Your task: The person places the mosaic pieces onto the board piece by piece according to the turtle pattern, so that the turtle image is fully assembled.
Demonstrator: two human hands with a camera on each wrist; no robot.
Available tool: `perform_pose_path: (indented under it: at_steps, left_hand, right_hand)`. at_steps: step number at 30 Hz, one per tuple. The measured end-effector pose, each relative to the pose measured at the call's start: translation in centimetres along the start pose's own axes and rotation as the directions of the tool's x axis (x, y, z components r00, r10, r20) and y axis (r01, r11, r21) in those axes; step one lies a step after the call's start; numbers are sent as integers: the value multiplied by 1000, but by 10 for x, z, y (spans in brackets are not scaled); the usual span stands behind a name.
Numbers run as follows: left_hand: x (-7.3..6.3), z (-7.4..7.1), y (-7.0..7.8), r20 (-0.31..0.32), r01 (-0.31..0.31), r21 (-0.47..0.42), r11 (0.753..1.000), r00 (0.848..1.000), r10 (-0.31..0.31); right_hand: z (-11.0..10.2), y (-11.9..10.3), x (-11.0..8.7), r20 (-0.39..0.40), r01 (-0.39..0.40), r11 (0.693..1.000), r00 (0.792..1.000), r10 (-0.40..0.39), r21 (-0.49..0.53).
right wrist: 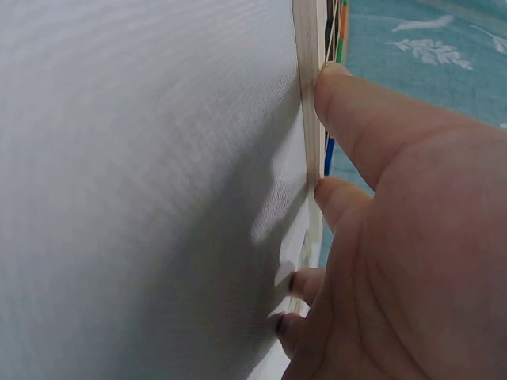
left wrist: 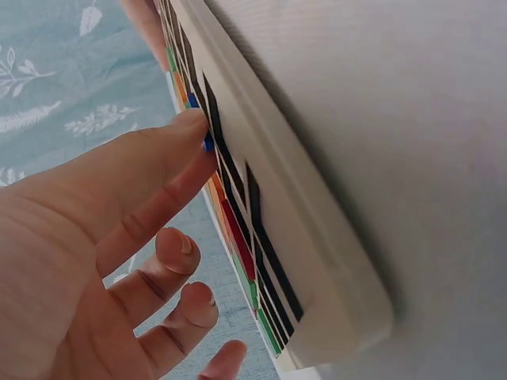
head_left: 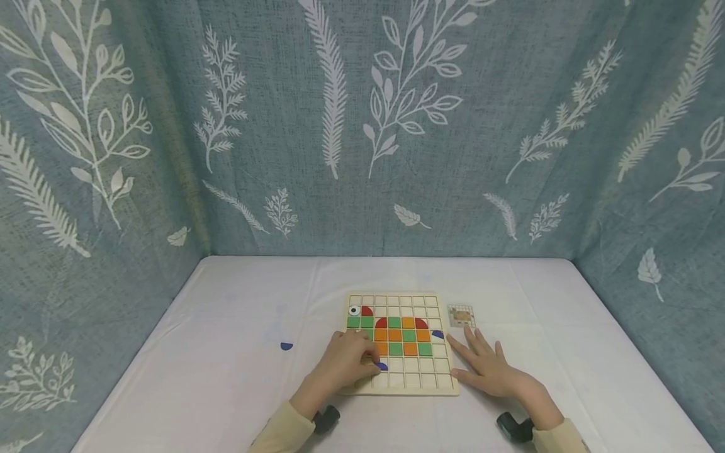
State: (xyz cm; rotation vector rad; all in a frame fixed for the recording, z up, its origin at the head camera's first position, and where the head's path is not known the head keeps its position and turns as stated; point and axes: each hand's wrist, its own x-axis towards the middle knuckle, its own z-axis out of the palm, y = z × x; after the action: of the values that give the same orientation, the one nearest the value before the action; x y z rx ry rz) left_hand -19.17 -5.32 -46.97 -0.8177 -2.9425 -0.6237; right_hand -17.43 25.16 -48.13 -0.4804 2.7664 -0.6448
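Observation:
The wooden grid board lies on the table, its squares partly filled with green, orange and red pieces and one eye piece. Between thumb and forefinger, my left hand pinches a blue piece with a curved edge at the lower rows; the left wrist view shows this blue piece at the fingertips. My right hand is spread, with thumb and forefinger touching the board's right edge. Near that edge, another blue piece sits on the grid.
A loose blue half-round piece lies on the white tablecloth left of the board. Beyond my right fingertips is a small pattern card. A patterned blue-green curtain encloses the table at the back and sides.

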Motion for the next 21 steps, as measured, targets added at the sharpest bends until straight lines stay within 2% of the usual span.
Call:
perform_pose_path:
  at_steps: [9,21]
  left_hand:
    - [-4,-4,-4,-6,-24,-7,1000,1000,24]
    - [-12,-14,-23,-75,50,-6,999,996,-50]
  right_hand:
    - [-1,-2,0,1,-14,1000,1000,14,0]
    - [-3,-3,-2,1,3,1000,1000,-3,5]
